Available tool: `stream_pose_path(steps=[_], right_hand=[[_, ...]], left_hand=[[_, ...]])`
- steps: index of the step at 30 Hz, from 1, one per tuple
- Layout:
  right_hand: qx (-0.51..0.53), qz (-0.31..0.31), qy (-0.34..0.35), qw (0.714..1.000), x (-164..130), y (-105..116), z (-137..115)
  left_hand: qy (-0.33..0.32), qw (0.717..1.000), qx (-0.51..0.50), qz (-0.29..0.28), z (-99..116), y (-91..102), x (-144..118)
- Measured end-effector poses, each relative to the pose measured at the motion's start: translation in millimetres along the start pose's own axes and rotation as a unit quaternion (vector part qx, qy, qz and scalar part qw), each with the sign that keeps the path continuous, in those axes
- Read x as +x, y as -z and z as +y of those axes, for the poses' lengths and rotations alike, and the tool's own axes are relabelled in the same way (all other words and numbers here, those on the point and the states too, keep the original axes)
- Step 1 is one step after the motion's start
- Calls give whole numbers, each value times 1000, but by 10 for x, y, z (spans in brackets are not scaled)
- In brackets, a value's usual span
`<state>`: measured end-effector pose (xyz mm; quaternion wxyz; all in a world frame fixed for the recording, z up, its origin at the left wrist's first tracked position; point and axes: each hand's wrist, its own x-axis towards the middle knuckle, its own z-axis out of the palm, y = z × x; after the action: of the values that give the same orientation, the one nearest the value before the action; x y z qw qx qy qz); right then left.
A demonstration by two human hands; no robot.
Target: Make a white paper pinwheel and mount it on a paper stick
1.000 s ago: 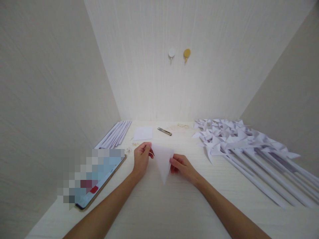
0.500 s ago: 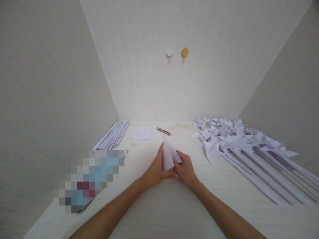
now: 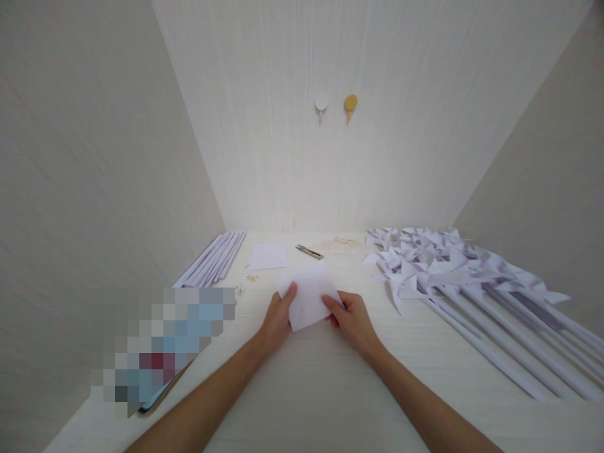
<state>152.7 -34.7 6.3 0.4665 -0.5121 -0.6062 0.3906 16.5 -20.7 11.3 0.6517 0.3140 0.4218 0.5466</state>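
left hand (image 3: pixel 277 318), right hand (image 3: pixel 353 319) grip paper (image 3: pixel 309 297); pinwheels (image 3: pixel 425 261) right; scissors (image 3: pixel 309 252) behind

White paper square (image 3: pixel 309 297) opened flat, tilted cornerwise, held just above the desk

sheet (image 3: pixel 309 302): white matt paper | table (image 3: pixel 330 390): pale wood-grain, smooth

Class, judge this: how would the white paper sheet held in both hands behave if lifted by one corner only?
The paper sheet looks thin, so it would probably droop. Both the left hand and right hand support it, suggesting little stiffness. Likely very light, easily creased.
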Motion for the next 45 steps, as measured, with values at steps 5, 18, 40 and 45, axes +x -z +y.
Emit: stream_pose_path(steps=[5,18,40,45], right_hand=[[-59,-36,36,997,-24,-6,-33],[-322,-87,244,910,-97,19,-46],[-179,91,235,951,-66,15,2],[-367,-79,352,857,-102,-19,-13]], left_hand=[[92,994,-61,-18,116,-11,-9],[115,967,-212,-84,157,49,28],[191,962,-74,-179,37,-3,-104],[198,967,-86,-134,41,-24,-105]])
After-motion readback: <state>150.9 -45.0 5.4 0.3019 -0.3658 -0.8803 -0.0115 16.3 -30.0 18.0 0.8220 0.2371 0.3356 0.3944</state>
